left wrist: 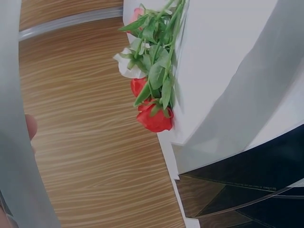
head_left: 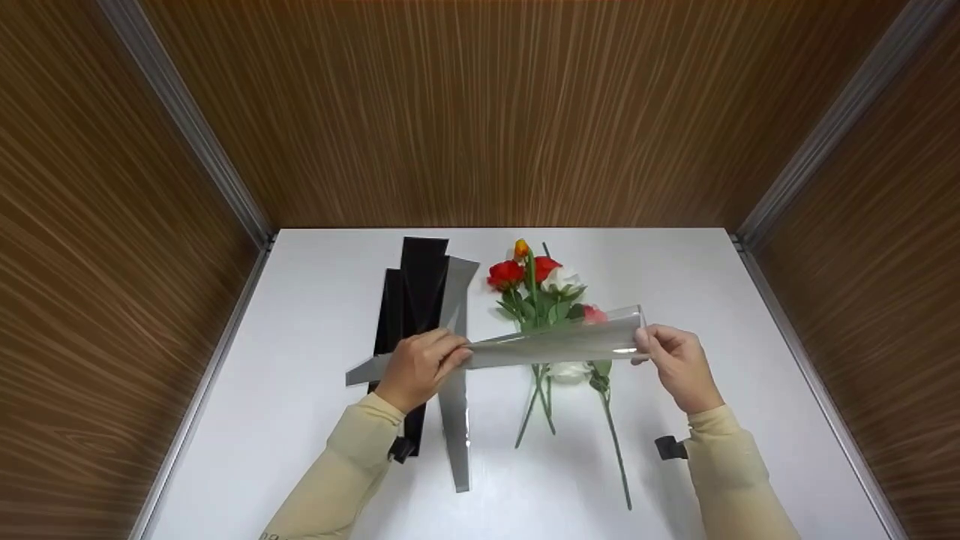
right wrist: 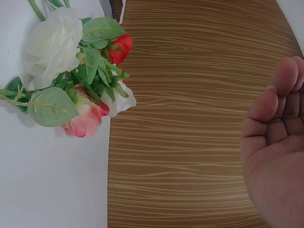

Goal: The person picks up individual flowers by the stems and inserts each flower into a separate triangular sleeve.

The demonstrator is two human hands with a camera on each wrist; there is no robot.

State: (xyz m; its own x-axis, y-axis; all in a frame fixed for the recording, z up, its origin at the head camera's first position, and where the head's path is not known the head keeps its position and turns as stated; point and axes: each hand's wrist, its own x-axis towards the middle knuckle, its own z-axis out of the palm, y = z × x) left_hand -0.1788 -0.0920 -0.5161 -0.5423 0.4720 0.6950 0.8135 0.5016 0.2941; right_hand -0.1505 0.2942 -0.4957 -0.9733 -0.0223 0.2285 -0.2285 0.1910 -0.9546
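A translucent grey flower sleeve (head_left: 555, 346) is held lengthwise above the table, its wide end to the right. My left hand (head_left: 421, 369) grips it near the narrow end, while my right hand (head_left: 681, 367) pinches the rim of the wide end between thumb and fingers. Behind and below the sleeve lie artificial flowers: red roses (head_left: 506, 275), a white rose (head_left: 562, 280), a pink flower (head_left: 595, 313) and an orange bud (head_left: 522, 248). Another white rose (right wrist: 52, 45) shows fully in the right wrist view; the sleeve partly covers it in the head view.
Black sleeves (head_left: 424, 277) and another grey sleeve (head_left: 456, 442) lie overlapping on the white table (head_left: 300, 300), under and beside my left hand. Bare stems (head_left: 619, 457) point toward me. Wood-grain panels (head_left: 495, 112) enclose the table at the back and both sides.
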